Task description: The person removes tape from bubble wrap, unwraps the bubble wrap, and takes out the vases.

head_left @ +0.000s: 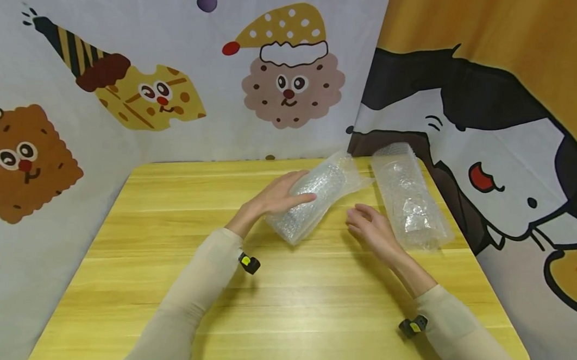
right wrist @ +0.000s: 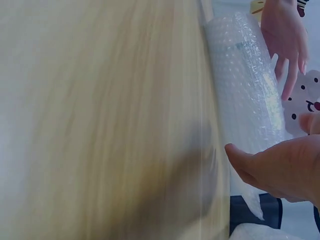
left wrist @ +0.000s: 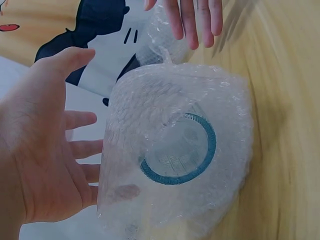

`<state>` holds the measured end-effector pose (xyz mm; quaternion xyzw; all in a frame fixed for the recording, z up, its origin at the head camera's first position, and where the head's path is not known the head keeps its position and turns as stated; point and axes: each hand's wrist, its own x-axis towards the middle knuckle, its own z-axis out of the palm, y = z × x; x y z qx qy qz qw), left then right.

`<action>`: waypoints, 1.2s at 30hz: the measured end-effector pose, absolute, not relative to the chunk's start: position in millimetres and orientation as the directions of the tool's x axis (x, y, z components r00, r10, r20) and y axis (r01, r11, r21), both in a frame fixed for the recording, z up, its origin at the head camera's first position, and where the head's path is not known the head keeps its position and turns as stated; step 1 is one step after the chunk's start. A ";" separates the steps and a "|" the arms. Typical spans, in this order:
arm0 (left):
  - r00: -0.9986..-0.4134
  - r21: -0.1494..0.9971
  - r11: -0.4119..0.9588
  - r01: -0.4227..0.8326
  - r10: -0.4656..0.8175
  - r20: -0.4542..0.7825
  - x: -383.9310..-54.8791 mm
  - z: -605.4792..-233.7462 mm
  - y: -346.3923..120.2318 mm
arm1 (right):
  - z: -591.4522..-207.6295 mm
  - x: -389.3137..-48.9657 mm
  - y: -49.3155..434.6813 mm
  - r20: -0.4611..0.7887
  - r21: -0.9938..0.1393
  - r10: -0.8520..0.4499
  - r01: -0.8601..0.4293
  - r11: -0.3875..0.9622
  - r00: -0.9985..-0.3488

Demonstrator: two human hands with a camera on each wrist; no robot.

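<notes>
A roll of bubble wrap (head_left: 312, 197) lies on the table, slanting away toward the back. Through its near end shows a clear round base inside a teal ridged ring (left wrist: 211, 145); the rest of the wrapped item is hidden. My left hand (head_left: 280, 195) is at the roll's left side, fingers extended along the wrap and thumb held away from it. Just right of the roll hovers my right hand (head_left: 371, 228), fingers loosely bent and holding nothing. A second bubble-wrapped bundle (head_left: 407, 197) lies beyond that hand.
The wooden table (head_left: 281, 310) ends at the back against a white cartoon-print cloth (head_left: 170, 10). Along its right side hangs another cloth (head_left: 529, 165) with a large black-and-white figure. The second bundle reaches the table's back right corner.
</notes>
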<state>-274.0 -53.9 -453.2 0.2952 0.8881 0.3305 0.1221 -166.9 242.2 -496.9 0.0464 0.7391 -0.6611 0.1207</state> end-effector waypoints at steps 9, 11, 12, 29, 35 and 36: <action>-0.796 0.667 0.632 0.394 0.598 -0.097 -281.2 -453.7 -56.6 | -501.5 -188.0 224.1 -0.322 -0.943 -0.074 0.327 -0.063 -0.944; -0.795 0.668 0.636 0.386 0.597 -0.109 -281.7 -453.7 -58.0 | -503.2 -192.3 219.9 -0.336 -0.934 -0.070 0.342 -0.105 -0.939; -0.793 0.672 0.633 0.384 0.599 -0.111 -282.2 -453.7 -58.6 | -503.7 -194.2 217.7 -0.340 -0.930 -0.071 0.346 -0.125 -0.938; -0.787 0.672 0.639 0.374 0.602 -0.135 -286.4 -459.6 -61.5 | -513.0 -216.6 187.8 -0.342 -0.908 -0.031 0.338 -0.247 -0.939; -0.799 0.661 0.651 0.374 0.588 -0.127 -285.2 -459.8 -62.7 | -516.9 -221.5 181.7 -0.332 -0.905 -0.004 0.319 -0.281 -0.943; -0.801 0.661 0.652 0.372 0.585 -0.127 -285.1 -460.2 -63.0 | -517.3 -222.1 181.0 -0.330 -0.904 -0.003 0.317 -0.286 -0.944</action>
